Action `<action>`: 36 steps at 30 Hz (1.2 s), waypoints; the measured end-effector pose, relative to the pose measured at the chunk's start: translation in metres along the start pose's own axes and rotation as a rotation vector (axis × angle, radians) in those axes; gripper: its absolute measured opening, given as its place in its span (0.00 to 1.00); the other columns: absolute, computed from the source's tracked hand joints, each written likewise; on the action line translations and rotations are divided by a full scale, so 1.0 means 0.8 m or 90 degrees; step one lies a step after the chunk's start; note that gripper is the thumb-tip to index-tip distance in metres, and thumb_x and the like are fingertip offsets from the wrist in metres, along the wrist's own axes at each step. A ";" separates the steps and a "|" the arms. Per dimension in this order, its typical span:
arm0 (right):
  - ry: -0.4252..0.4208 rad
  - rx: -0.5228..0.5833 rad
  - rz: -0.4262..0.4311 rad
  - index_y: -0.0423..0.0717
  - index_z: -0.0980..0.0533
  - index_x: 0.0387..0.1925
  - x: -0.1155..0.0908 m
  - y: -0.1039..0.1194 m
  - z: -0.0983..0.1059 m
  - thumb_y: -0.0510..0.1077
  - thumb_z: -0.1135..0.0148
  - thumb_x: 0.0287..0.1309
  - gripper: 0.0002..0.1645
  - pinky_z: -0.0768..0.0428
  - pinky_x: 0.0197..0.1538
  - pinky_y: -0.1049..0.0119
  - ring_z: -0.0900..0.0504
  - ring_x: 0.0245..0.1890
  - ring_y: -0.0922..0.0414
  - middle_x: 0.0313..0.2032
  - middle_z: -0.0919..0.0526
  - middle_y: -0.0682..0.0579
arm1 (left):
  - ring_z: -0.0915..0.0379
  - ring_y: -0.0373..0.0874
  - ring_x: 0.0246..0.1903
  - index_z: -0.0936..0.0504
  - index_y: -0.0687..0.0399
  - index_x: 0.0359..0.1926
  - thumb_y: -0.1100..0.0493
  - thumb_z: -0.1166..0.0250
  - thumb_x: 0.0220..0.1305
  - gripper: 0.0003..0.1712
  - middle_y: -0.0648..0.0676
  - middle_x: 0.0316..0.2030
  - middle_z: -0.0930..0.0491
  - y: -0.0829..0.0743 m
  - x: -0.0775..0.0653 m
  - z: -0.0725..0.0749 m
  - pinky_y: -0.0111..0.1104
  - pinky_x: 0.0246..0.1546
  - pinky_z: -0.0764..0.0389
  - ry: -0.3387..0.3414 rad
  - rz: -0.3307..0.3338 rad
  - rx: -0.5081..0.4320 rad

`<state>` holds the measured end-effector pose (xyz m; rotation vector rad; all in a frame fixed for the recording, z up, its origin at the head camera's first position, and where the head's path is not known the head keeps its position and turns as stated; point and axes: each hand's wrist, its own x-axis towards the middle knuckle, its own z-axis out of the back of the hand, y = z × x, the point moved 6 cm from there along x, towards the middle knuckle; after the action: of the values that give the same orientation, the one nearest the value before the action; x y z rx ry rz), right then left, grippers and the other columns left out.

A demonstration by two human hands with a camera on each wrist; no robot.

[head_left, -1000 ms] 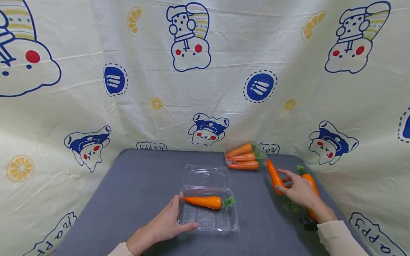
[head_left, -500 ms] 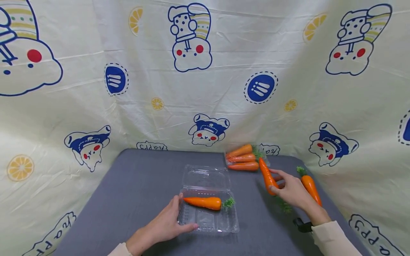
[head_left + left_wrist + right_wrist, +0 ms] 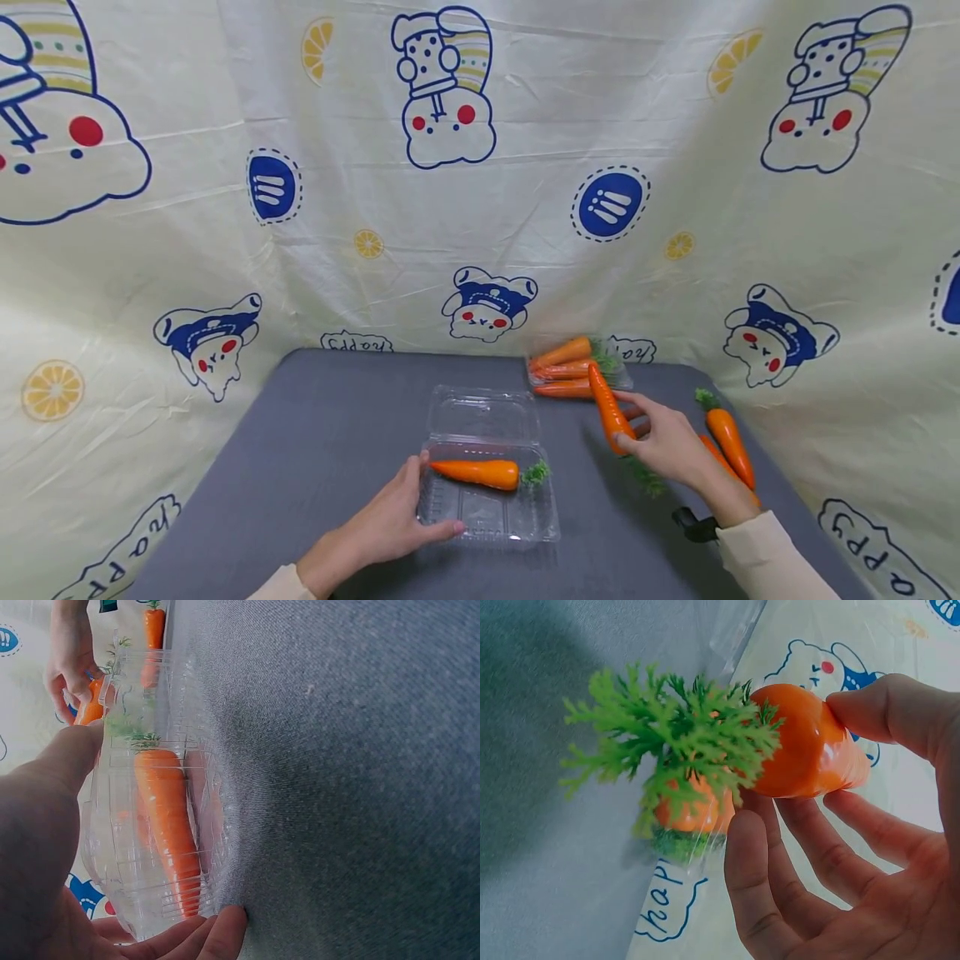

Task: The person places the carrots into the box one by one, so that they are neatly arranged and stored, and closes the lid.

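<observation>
A clear plastic clamshell container [image 3: 525, 529] stands lid-up on the grey table, with one orange carrot [image 3: 487, 474] lying in its base, leafy end to the right. My left hand [image 3: 386, 517] holds the container's left front corner, thumb along the front and fingers at the left side; the left wrist view shows these fingers [image 3: 225, 934] beside its end. To the right, above the table, my right hand [image 3: 671, 442] pinches another carrot [image 3: 606, 408] between thumb and fingers. Its tip points up and away; its green leaves [image 3: 675, 735] hang toward the right wrist camera.
At the back stands a second clear container [image 3: 618, 379] with several carrots in it. Two loose carrots lie at the right table edge, an outer carrot [image 3: 729, 437] and an inner carrot [image 3: 712, 454] partly behind my right arm. A patterned sheet [image 3: 330, 283] hangs behind.
My right hand has moved left with its carrot, toward the open container, uncovering more of the loose carrots at the right. The left hand and container have stayed in place.
</observation>
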<state>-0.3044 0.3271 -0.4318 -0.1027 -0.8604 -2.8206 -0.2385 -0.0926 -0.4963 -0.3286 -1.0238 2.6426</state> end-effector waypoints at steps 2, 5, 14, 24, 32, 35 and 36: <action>-0.001 -0.004 0.008 0.44 0.29 0.86 0.001 0.005 -0.002 0.46 0.22 0.74 0.46 0.05 0.44 0.52 0.05 0.48 0.48 0.63 0.09 0.34 | 0.35 0.67 0.88 0.49 0.63 0.92 0.28 0.16 0.65 0.76 0.68 0.93 0.43 -0.001 -0.001 0.001 0.68 0.86 0.30 -0.004 -0.006 -0.001; 0.006 -0.005 0.019 0.44 0.30 0.86 0.002 0.012 -0.005 0.46 0.22 0.74 0.46 0.06 0.44 0.54 0.06 0.47 0.49 0.62 0.09 0.35 | 0.35 0.68 0.88 0.49 0.63 0.93 0.28 0.16 0.65 0.76 0.69 0.93 0.43 -0.002 -0.003 0.002 0.68 0.86 0.30 -0.007 -0.010 -0.002; 0.007 0.003 0.051 0.43 0.29 0.86 0.006 0.041 -0.010 0.45 0.24 0.75 0.44 0.07 0.45 0.57 0.06 0.48 0.51 0.61 0.09 0.39 | 0.35 0.66 0.87 0.49 0.62 0.92 0.26 0.16 0.65 0.76 0.68 0.93 0.44 0.002 0.001 -0.003 0.68 0.87 0.31 0.010 -0.008 -0.011; 0.010 0.017 0.089 0.45 0.28 0.86 0.015 0.079 -0.019 0.45 0.24 0.76 0.43 0.08 0.45 0.62 0.08 0.46 0.56 0.59 0.08 0.42 | 0.35 0.67 0.88 0.49 0.62 0.92 0.26 0.16 0.65 0.76 0.68 0.93 0.45 0.002 0.001 -0.002 0.68 0.87 0.32 0.006 -0.011 -0.009; 0.022 0.056 0.120 0.45 0.31 0.88 0.022 0.112 -0.031 0.45 0.23 0.76 0.46 0.09 0.44 0.67 0.09 0.45 0.57 0.60 0.08 0.42 | 0.36 0.66 0.88 0.49 0.62 0.92 0.27 0.16 0.65 0.77 0.68 0.93 0.44 0.004 0.002 -0.002 0.68 0.87 0.32 0.010 -0.006 -0.008; 0.023 0.059 0.129 0.44 0.31 0.88 0.024 0.122 -0.035 0.45 0.23 0.76 0.46 0.08 0.44 0.67 0.09 0.46 0.57 0.60 0.08 0.42 | 0.36 0.66 0.88 0.50 0.62 0.93 0.26 0.16 0.65 0.77 0.67 0.93 0.45 0.004 0.003 -0.002 0.69 0.87 0.33 0.009 -0.007 -0.004; 0.022 0.061 0.131 0.44 0.31 0.88 0.025 0.125 -0.036 0.45 0.23 0.76 0.46 0.07 0.45 0.67 0.08 0.46 0.57 0.60 0.08 0.42 | 0.36 0.66 0.88 0.50 0.62 0.93 0.26 0.16 0.65 0.77 0.67 0.93 0.45 0.004 0.003 -0.002 0.69 0.87 0.33 0.009 -0.008 -0.003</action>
<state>-0.3041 0.2264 -0.3984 -0.1212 -0.9185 -2.5788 -0.2409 -0.0933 -0.4998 -0.3400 -1.0244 2.6235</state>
